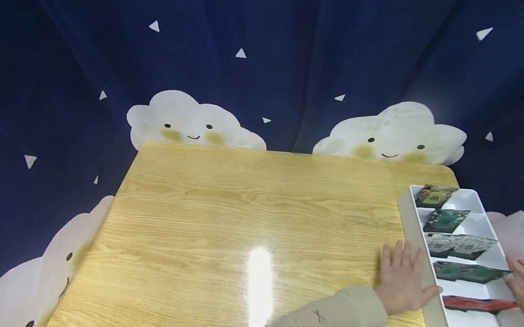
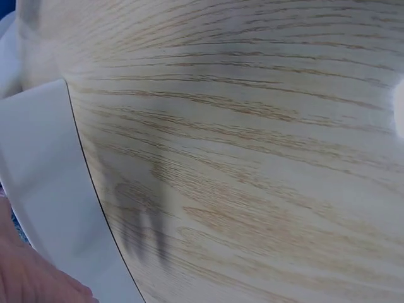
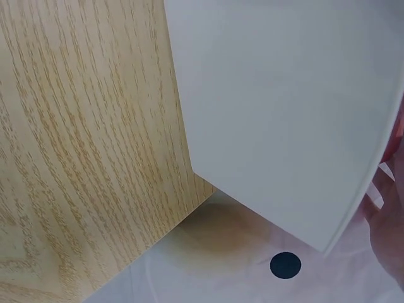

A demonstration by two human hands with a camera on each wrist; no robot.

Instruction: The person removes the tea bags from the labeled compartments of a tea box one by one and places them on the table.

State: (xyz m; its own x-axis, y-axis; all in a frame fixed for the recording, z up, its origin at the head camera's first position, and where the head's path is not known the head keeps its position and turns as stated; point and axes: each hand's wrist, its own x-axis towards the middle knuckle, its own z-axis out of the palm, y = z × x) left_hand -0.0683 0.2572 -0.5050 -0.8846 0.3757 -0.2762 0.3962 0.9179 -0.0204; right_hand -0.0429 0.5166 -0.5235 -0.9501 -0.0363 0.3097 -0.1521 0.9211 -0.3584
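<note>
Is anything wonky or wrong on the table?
A little bit: the white tray has a bottom corner very close to the right edge of the table, which looks a bit risky. I see nothing spilled or broken.

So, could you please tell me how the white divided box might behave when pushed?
The white box probably slides rather than tips, being long and low. It looks stiff, its sides straight. The circuit boards inside, standing on edge, may shift.
</note>
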